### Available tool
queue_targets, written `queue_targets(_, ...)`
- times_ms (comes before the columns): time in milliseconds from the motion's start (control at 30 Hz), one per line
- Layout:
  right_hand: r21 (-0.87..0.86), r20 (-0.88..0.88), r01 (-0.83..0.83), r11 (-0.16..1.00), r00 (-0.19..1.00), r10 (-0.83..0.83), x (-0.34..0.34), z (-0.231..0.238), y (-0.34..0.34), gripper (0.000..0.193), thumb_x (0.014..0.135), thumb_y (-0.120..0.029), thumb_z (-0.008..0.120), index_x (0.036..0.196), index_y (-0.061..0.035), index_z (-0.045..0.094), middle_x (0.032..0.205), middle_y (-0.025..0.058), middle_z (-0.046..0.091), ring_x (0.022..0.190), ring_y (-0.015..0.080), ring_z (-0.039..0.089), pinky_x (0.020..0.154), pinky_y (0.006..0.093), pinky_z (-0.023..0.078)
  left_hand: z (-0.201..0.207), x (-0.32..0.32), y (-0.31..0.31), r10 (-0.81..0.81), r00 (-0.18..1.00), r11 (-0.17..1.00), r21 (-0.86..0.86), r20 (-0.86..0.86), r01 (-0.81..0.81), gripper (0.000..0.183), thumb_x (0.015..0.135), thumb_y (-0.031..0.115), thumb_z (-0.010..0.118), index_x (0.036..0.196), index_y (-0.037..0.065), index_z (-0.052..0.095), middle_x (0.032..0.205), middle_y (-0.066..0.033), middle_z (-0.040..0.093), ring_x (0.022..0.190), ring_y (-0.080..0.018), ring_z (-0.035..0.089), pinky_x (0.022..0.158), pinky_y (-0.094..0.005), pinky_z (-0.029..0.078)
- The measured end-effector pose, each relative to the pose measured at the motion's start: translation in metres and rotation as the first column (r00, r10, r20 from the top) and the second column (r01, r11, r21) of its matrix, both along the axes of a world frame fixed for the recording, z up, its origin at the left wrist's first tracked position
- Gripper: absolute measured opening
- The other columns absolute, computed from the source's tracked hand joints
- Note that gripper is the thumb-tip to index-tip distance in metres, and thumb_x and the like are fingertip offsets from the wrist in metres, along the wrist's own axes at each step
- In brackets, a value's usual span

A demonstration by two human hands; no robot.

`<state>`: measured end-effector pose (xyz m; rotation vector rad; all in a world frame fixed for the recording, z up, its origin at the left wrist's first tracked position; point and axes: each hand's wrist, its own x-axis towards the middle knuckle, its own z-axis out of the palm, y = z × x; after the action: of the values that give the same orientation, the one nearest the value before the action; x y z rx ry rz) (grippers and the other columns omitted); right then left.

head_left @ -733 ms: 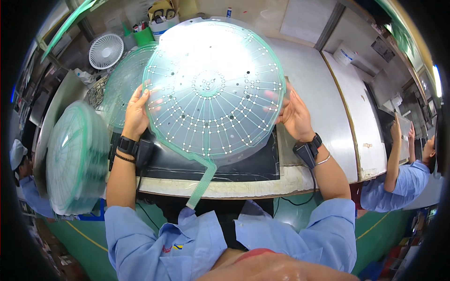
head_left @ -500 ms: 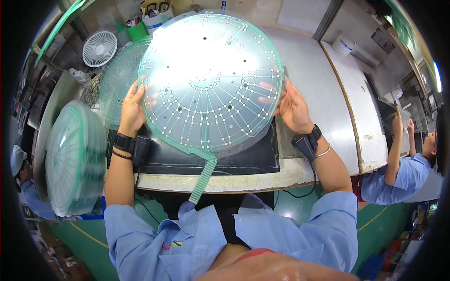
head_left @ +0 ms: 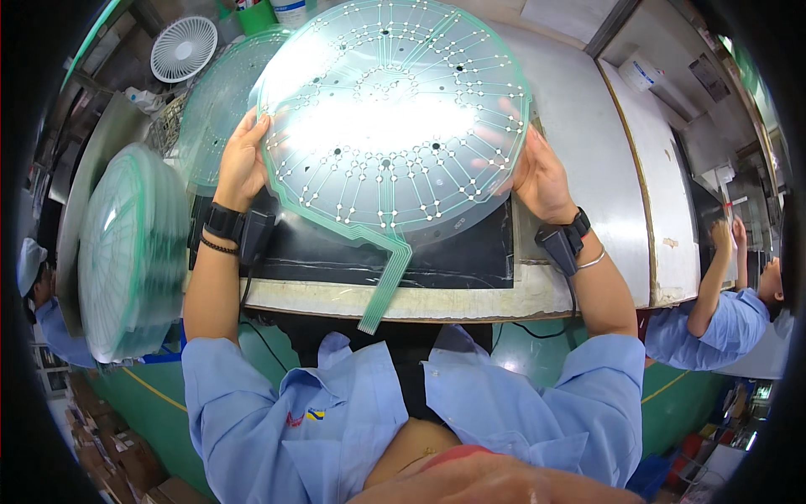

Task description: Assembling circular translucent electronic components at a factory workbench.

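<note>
A: How's the floor?

B: It's a green floor (head_left: pixel 172 428), crossed by a yellow line (head_left: pixel 159 391) at eight o'clock and another at four. Brown cardboard boxes (head_left: pixel 138 462) crowd together near eight, toward the rim.

A: And furniture?

B: A metal-topped worktable (head_left: pixel 579 109) stretches out to two o'clock, dull silver with a soft sheen. Beside it, toward half past two, a paler bench top (head_left: pixel 659 168) begins past a brown seam.

A: Walls?

B: A beige wall (head_left: pixel 495 10) just past twelve, with a white panel (head_left: pixel 571 17) and a grey post (head_left: pixel 614 28) around one.

A: Any light?

B: A pale reflection (head_left: pixel 514 361) gleams on the floor near half past four.
</note>
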<state>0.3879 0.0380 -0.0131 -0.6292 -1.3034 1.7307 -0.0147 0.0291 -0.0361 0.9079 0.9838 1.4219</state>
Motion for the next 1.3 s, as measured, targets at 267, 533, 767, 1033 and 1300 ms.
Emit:
queue_targets(267,-0.036,-0.04,-0.077,0.996,0.996,0.075,-0.007,0.001,-0.002,0.053,0.096,-0.029,0.029,0.142,-0.0082,0.013,0.129,0.0199,0.044,0.096,0.0286,0.061,0.06,0.0309,0.057,0.008,0.006,-0.008,0.036,0.998,0.999,-0.014,0.06,-0.035,0.034,0.095,0.012,0.04,0.127,0.001,0.038,0.114,-0.0091,0.055,0.091,-0.013,0.059,0.074,-0.0264,0.054)
queue_targets(533,-0.044,0.018,-0.071,0.997,0.997,0.072,-0.002,-0.004,0.008,0.054,0.092,-0.009,0.042,0.14,-0.0059,0.017,0.128,0.0234,0.044,0.095,0.0275,0.062,0.059,0.0322,0.06,0.002,0.0,0.0,-0.005,1.0,0.999,-0.04,-0.031,0.003,0.028,0.096,0.013,0.039,0.119,-0.002,0.041,0.117,-0.0117,0.053,0.102,-0.019,0.057,0.086,-0.0313,0.053)
queue_targets(767,-0.083,0.033,-0.063,0.995,0.997,0.066,-0.002,-0.011,0.011,0.053,0.092,-0.007,0.04,0.139,-0.0018,0.017,0.13,0.0234,0.042,0.098,0.0276,0.06,0.062,0.0303,0.06,0.001,0.003,-0.001,-0.013,0.998,1.0,-0.029,-0.067,0.012,0.031,0.095,0.008,0.038,0.122,-0.007,0.037,0.121,-0.0182,0.05,0.107,-0.0279,0.055,0.09,-0.0384,0.05)
queue_targets(1033,-0.159,0.009,-0.08,0.984,0.997,0.082,0.005,-0.015,0.019,0.051,0.093,-0.01,0.04,0.138,-0.0019,0.019,0.13,0.0207,0.043,0.103,0.0243,0.058,0.065,0.027,0.058,-0.005,-0.001,0.002,-0.052,0.998,0.991,-0.12,0.017,0.054,0.031,0.095,0.011,0.039,0.119,-0.008,0.04,0.119,-0.019,0.052,0.108,-0.0279,0.054,0.09,-0.039,0.05)
queue_targets(1300,-0.086,0.087,0.027,0.996,0.996,-0.02,-0.006,-0.011,0.01,0.048,0.092,-0.007,0.044,0.135,-0.0016,0.025,0.128,0.0178,0.047,0.099,0.0227,0.06,0.068,0.0293,0.058,-0.006,0.0,0.003,-0.021,0.999,1.0,-0.007,0.03,0.022,0.029,0.093,0.008,0.043,0.119,-0.006,0.042,0.114,-0.015,0.055,0.103,-0.0212,0.056,0.089,-0.0372,0.049)
